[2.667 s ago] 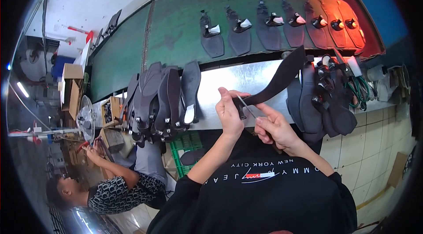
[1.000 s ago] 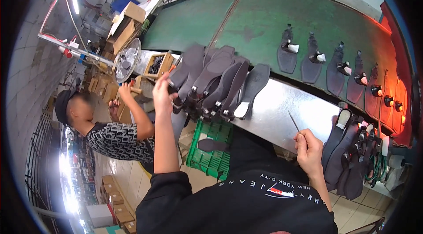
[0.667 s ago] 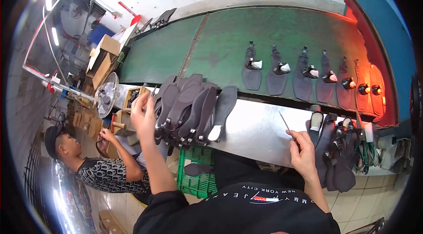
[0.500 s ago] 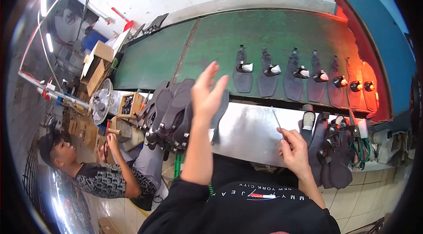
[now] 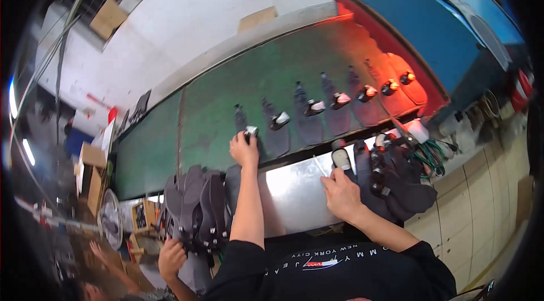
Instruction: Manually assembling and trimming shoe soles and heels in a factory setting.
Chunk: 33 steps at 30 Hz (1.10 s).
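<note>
At the lower left of the frame, another person's hand (image 5: 171,257) is seen under a stack of dark grey shoe uppers (image 5: 195,210). On the shiny metal table (image 5: 289,193), the right hand (image 5: 341,196) is closed on a thin tool (image 5: 321,167). Further up, the left hand (image 5: 243,151) is closed on a dark grey insole piece (image 5: 245,125) on the green conveyor belt (image 5: 221,103).

head cam | looks down from above | faces green conveyor belt (image 5: 226,103) | close over steel bench (image 5: 294,193)
</note>
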Motion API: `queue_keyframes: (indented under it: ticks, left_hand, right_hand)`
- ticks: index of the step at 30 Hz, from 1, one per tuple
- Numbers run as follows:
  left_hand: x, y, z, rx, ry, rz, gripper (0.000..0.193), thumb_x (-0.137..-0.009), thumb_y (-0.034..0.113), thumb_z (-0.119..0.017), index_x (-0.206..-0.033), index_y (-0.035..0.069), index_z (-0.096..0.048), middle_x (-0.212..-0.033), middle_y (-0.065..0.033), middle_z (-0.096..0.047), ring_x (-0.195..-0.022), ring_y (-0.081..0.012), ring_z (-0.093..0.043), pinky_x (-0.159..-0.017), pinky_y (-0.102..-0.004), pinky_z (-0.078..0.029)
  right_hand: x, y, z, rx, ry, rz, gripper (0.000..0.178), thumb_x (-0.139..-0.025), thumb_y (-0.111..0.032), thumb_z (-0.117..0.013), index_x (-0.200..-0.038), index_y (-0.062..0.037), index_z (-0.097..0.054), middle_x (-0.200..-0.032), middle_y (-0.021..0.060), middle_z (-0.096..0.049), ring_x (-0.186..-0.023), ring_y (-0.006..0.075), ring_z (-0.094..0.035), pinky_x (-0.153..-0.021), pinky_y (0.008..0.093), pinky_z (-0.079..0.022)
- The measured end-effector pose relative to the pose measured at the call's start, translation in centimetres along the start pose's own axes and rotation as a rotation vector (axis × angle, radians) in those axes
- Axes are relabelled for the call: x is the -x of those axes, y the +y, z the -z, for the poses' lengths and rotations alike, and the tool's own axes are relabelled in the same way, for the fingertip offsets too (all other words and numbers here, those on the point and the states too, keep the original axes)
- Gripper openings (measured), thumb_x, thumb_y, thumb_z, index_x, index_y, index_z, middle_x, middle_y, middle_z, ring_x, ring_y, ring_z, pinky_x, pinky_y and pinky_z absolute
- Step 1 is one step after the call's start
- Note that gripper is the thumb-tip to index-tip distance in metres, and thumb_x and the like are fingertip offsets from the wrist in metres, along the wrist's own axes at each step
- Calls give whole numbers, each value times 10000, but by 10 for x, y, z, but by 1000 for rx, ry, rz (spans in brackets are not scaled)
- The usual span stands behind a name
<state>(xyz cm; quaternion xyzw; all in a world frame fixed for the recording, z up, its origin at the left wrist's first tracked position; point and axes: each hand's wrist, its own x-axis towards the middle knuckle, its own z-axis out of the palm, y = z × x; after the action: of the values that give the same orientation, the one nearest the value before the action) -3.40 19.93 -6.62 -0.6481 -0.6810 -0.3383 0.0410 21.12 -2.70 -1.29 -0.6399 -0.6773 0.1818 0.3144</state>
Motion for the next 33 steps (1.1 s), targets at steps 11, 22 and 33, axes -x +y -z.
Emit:
queue_keyframes:
  ticks: [11, 22, 33]
  left_hand:
    - [-20, 80, 109, 1066, -29, 108, 318, -842, 4, -615, -1147, -72, -573, -1112, -135, -611, -943, -183, -589, -848, -293, -486]
    - [124, 126, 192, 1320, -782, 540, 173, -874, 68, -604, -1027, 58, -523, -989, -85, -611, -658, -85, -500, -554, -170, -399]
    - [139, 148, 201, 1441, -775, 484, 176, -894, 189, -581, -1018, 65, -572, -1151, -124, -600, -950, -284, -605, -693, -337, -509]
  right_hand:
    - [8, 5, -6, 24, 44, 13, 262, -769, -236, -657, -929, -32, -620, -1077, 158, -531, -898, 286, -574, -713, 394, -521]
    - [-4, -15, 66, -1541, -87, 198, 337, -827, -109, -674, -1084, -19, -475, -1266, 125, -492, -1193, 185, -459, -981, 324, -387]
    - [-19, -29, 95, -1740, 55, 130, 298, -812, -76, -664, -845, -108, -370, -801, -14, -466, -682, 58, -433, -612, 212, -368]
